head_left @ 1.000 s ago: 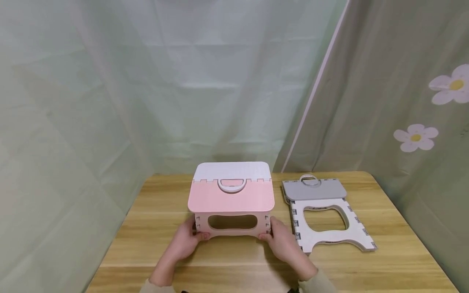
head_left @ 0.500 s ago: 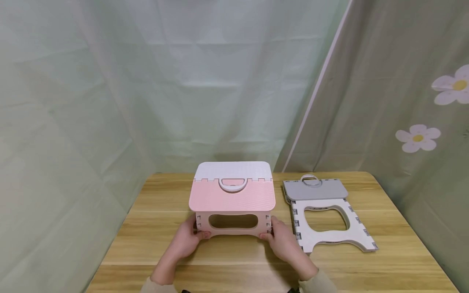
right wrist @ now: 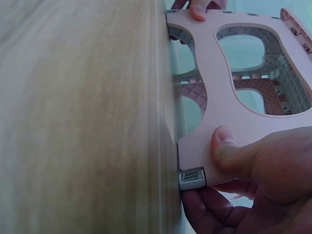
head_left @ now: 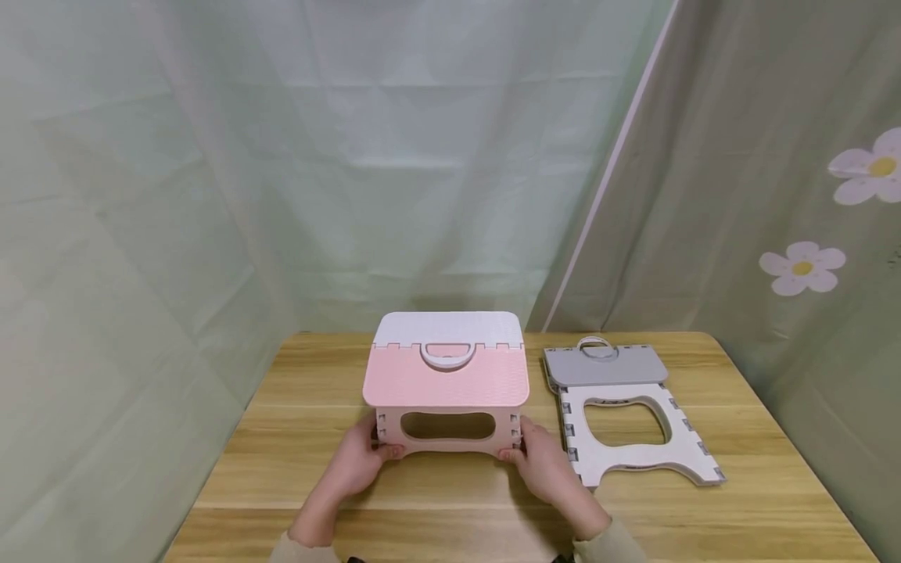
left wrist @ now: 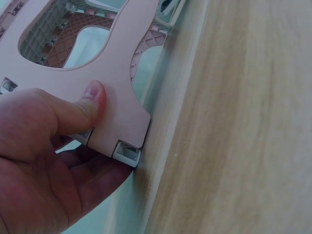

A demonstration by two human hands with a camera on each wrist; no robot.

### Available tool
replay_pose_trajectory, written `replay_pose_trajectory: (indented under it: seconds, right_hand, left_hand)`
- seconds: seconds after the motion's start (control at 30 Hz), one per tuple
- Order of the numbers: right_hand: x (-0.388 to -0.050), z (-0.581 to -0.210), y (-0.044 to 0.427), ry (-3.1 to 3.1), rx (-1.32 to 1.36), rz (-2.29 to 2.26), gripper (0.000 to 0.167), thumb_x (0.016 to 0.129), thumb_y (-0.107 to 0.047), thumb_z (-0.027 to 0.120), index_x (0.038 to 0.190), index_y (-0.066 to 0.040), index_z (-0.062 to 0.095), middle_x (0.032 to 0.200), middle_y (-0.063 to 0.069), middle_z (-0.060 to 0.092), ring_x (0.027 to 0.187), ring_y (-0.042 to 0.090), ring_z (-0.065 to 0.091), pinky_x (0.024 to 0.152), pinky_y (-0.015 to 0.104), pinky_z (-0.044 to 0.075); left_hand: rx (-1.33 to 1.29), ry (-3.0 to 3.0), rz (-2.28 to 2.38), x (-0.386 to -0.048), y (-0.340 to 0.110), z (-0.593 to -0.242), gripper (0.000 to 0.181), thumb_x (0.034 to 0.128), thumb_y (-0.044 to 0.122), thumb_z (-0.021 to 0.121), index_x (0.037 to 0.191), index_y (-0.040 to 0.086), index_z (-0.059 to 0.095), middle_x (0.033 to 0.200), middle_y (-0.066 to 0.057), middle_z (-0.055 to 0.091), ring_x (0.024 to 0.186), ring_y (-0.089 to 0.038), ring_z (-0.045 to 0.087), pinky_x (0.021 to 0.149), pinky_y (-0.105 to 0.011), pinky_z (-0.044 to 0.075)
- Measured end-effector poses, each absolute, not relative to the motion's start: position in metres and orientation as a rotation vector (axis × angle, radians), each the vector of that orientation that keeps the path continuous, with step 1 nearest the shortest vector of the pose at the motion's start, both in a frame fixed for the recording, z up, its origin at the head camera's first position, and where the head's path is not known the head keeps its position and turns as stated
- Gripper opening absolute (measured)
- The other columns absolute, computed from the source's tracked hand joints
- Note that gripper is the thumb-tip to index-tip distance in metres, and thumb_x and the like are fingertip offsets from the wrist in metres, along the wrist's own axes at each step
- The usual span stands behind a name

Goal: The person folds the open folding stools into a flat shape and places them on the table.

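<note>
A pink and white folding step stool (head_left: 446,383) stands unfolded on the wooden table, its white handle lying on the top. My left hand (head_left: 354,464) grips the lower left side of its front leg panel, thumb on the front face and fingers behind the edge. On the opposite side, my right hand (head_left: 542,463) holds the lower right of the same panel in a like way. Both wrist views show the thumbs pressed on the pink panel (left wrist: 119,100) close to the foot. Some fingers are hidden behind the stool.
To the right lies a grey and white folding stool (head_left: 633,426), folded flat with its handle toward the back. The wooden table (head_left: 296,438) reaches back to a pale curtain (head_left: 422,195). A darker flowered curtain (head_left: 704,195) hangs on the right.
Both hands keep the same hold on the pink stool, and it stays in place. Only a slight shift of the head view shows.
</note>
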State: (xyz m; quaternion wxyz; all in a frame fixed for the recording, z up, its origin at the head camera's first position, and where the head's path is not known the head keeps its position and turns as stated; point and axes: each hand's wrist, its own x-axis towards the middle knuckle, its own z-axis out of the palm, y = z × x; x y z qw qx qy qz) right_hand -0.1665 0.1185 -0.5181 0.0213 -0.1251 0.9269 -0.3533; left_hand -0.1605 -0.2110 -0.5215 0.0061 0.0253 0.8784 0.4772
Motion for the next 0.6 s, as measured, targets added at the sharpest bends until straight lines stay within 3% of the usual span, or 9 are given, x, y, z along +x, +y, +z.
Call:
replay_pose_trajectory:
  seconds: [0.6]
  right_hand:
    - [-0.167, -0.5199, 0.1183, 2.878, -0.36, -1.085, 0.035, 0.095, -0.029, 0.081, 0.119, -0.011, 0.065, 0.103, 0.007, 0.071, 0.103, 0.028, 0.068, 0.088, 0.052, 0.056]
  left_hand:
    - [0.088, 2.787, 1.448, -0.1592, -0.2103, -0.5194, 0.056, 0.0902, 0.004, 0.084, 0.14, -0.001, 0.059, 0.121, -0.013, 0.072, 0.105, -0.02, 0.068, 0.091, -0.04, 0.057]
